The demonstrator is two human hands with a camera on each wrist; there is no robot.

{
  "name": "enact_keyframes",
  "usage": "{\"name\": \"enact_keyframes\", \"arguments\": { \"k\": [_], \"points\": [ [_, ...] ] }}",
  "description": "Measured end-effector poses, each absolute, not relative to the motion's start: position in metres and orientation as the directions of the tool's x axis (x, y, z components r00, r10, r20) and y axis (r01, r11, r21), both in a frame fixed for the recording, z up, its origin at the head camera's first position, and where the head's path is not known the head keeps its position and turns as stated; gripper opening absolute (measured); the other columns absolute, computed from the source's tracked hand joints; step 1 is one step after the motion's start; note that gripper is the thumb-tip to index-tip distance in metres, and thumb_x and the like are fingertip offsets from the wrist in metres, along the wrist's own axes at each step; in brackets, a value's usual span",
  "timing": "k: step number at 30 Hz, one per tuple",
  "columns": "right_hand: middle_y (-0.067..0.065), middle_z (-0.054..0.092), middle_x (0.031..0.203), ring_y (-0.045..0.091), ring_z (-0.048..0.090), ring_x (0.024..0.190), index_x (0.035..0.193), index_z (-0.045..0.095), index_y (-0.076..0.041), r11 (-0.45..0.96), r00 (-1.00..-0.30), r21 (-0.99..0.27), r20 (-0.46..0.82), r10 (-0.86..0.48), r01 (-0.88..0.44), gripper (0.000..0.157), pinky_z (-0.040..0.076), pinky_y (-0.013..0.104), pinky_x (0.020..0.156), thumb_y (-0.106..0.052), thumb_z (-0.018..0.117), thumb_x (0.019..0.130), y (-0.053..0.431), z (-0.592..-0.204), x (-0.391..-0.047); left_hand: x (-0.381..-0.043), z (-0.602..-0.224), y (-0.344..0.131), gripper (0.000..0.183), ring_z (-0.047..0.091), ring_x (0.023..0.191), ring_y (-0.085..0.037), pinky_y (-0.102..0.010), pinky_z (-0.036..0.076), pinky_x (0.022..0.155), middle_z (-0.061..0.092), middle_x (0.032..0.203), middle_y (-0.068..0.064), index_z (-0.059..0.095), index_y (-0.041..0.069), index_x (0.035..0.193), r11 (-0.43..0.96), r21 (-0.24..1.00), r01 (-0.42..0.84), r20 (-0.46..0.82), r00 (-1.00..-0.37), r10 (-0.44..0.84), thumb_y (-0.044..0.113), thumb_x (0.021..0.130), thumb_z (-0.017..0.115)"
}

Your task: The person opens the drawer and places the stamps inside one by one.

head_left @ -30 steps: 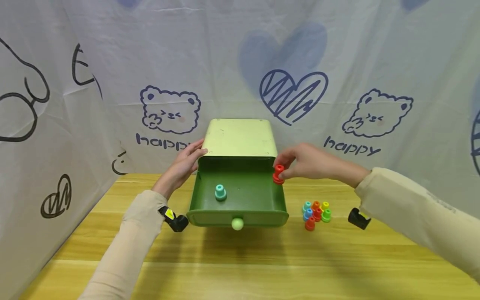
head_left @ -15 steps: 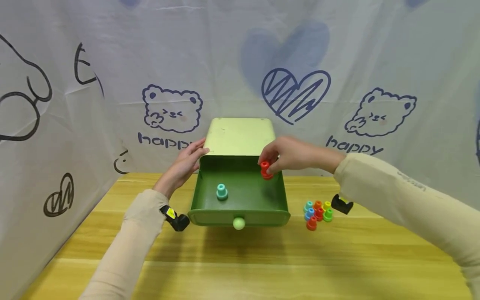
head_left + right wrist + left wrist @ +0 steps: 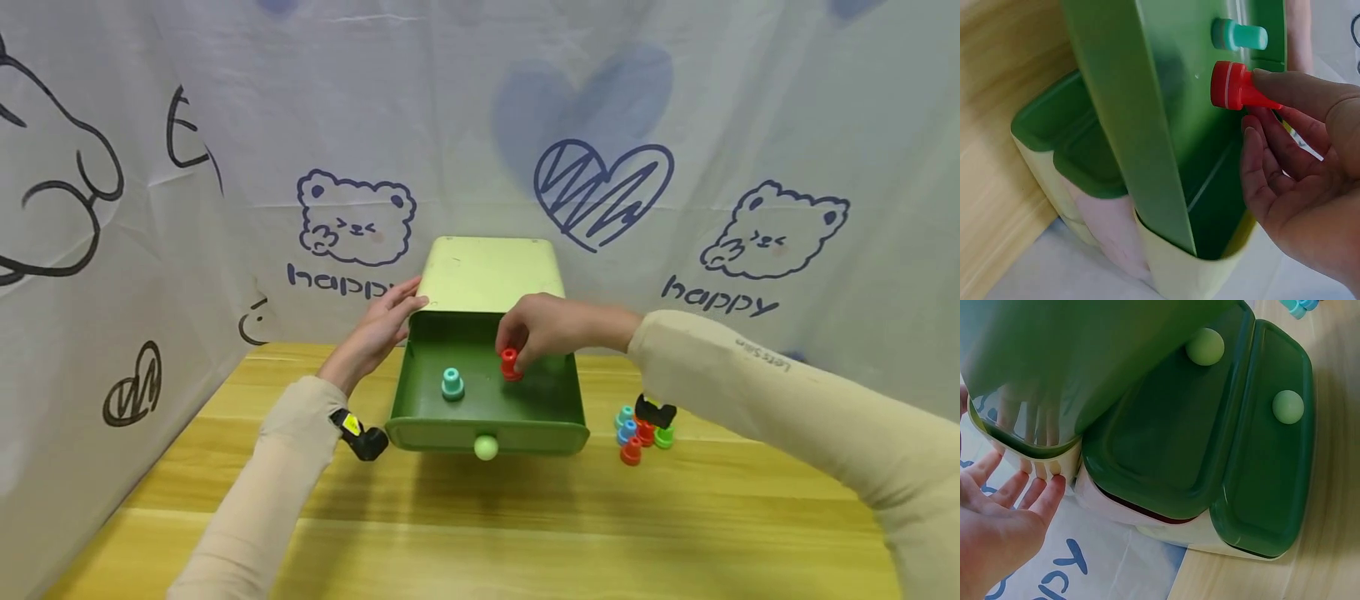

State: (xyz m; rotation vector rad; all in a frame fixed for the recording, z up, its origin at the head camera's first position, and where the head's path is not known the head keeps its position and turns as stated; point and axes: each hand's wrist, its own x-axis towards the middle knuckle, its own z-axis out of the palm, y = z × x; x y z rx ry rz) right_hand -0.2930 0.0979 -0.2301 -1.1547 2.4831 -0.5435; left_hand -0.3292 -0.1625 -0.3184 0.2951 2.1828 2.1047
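Observation:
A small cabinet with a pale yellow top (image 3: 491, 271) stands against the sheet. Its upper green drawer (image 3: 427, 435) is pulled out. My right hand (image 3: 547, 325) pinches a red stepped peg (image 3: 1229, 85) upright between thumb and fingers, low inside the drawer's right half. Whether the peg's base touches the drawer floor, I cannot tell. To its left, a teal peg (image 3: 452, 385) stands on that floor. My left hand (image 3: 382, 329) steadies the cabinet's left side. In the left wrist view its extended fingers (image 3: 1047, 499) lie against the pale side wall, below the drawer.
Several coloured pegs (image 3: 631, 452) cluster on the wooden table (image 3: 525, 533) right of the cabinet, partly hidden by the right wrist camera (image 3: 655, 412). Two closed lower drawers (image 3: 1166, 444) with round knobs (image 3: 1288, 407) sit beneath. A printed sheet (image 3: 465, 117) hangs behind.
My right hand has carried the red peg leftward from the drawer's right rim and lowered it into the drawer. My left hand keeps its place on the cabinet. The head view has shifted slightly.

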Motion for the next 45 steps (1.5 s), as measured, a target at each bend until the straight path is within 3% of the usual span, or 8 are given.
{"name": "enact_keyframes", "arguments": {
  "k": [22,45],
  "points": [
    [0.005,0.07,0.089,0.015,0.062,0.083,0.097,0.071,0.002,0.592,-0.641,-0.618,-0.179,-0.746,-0.517,0.022,0.054,0.025,0.075,0.007,0.076,0.076,0.082,-0.262,-0.305,-0.33,-0.321,-0.163,0.065,0.014,0.145,-0.025,-0.051,0.016,0.116,0.017,0.159,-0.007,0.02,0.014,0.155,0.049,0.996,0.079,0.067,-0.976,0.208,0.027,0.099,0.051],
    [0.006,0.07,0.091,0.016,0.064,0.084,0.099,0.071,0.003,0.58,-0.685,-0.701,-0.178,-0.706,-0.415,0.028,0.056,0.027,0.077,0.009,0.078,0.073,0.08,-0.263,-0.305,-0.329,-0.319,-0.162,0.064,0.017,0.144,-0.026,-0.051,0.018,0.115,0.02,0.158,-0.008,0.022,0.015,0.155,0.052,0.995,0.083,0.072,-0.979,0.192,0.027,0.099,0.051]
  ]
}}
